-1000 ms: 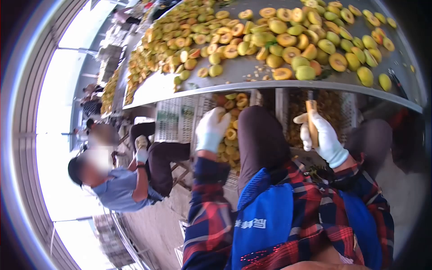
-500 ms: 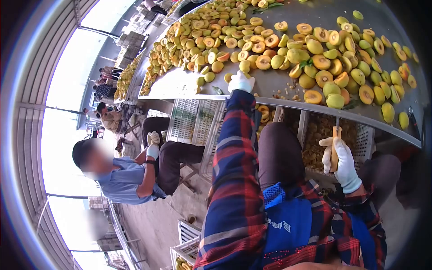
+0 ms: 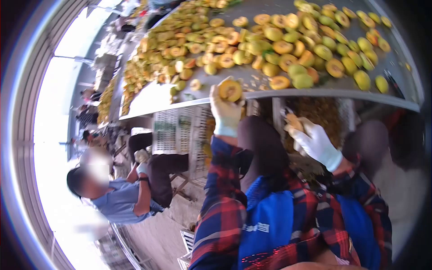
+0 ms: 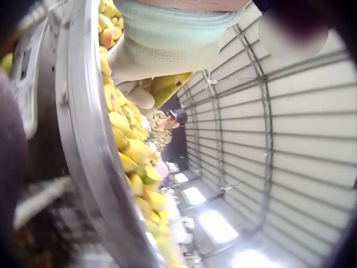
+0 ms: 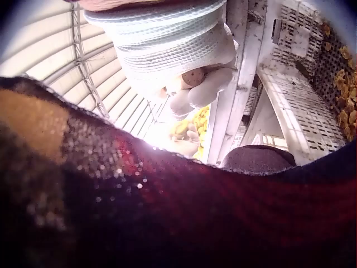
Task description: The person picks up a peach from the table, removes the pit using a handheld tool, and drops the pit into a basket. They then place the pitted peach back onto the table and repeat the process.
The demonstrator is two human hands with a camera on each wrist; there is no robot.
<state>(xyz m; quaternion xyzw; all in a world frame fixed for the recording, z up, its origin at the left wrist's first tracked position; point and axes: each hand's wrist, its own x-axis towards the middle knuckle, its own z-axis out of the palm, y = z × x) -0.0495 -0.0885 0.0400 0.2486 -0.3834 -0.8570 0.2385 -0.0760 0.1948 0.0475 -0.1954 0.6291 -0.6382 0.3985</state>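
Observation:
In the head view, my gloved left hand [image 3: 225, 112] grips a halved yellow peach [image 3: 231, 91] at the metal table's front edge. Its orange cut face with the brown centre is turned to the head camera. From the left wrist, the green-yellow skin of this peach half [image 4: 169, 86] shows beyond the white glove. Lower and to the right, my gloved right hand [image 3: 318, 143] holds a wooden-handled tool [image 3: 294, 121] with a short metal end, pointing up and left. The right wrist view shows the round butt of the wooden handle [image 5: 193, 77] between glove and fingers.
Many peach halves [image 3: 274, 47] cover the metal table [image 3: 270, 93], and small pits or scraps lie near its edge. Below stand plastic crates [image 3: 173, 130], one holding brownish pieces [image 3: 315, 114]. A dark tool [image 3: 393, 83] lies at the table's right. Another person [image 3: 121, 189] sits at left.
My left hand went from above the crate up to the table, then came back to its edge with a peach half. My right hand's tool has tilted from upright toward the left.

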